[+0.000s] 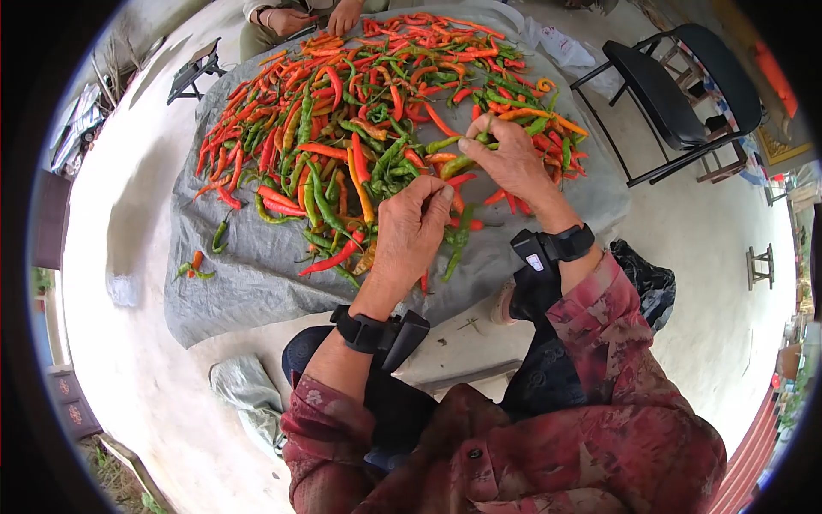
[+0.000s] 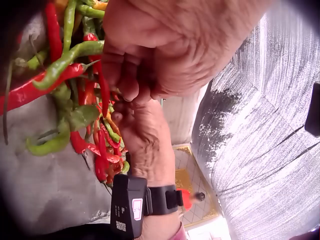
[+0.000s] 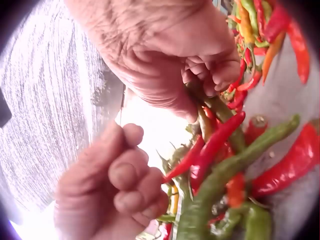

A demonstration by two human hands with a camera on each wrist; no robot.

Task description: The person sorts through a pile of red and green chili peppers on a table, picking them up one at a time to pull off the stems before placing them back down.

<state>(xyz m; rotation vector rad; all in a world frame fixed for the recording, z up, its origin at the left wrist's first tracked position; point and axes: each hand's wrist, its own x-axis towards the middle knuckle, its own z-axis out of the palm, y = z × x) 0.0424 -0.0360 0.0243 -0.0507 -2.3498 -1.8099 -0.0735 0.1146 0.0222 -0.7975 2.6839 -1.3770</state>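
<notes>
Many red, orange and green chili peppers [image 1: 360, 103] lie spread on a grey tarp [image 1: 248, 274]. My right hand [image 1: 481, 137] reaches over the near right part of the pile and grips a few green chilies [image 1: 452, 164]; they hang from its curled fingers [image 3: 210, 75] in the right wrist view. My left hand [image 1: 432, 199] hovers just short of it with fingers curled into a loose fist [image 3: 125, 190]; nothing shows inside it. A red chili [image 3: 215, 145] points toward that fist. In the left wrist view the left hand's curled fingers [image 2: 130, 80] sit over the pile's edge.
Another person's hands [image 1: 287, 19] work at the tarp's far edge. A black chair [image 1: 668, 94] stands to the right, a black bag [image 1: 651, 278] by my right arm, a grey sack [image 1: 248, 390] at the lower left. A few stray chilies [image 1: 195, 265] lie near the tarp's left edge.
</notes>
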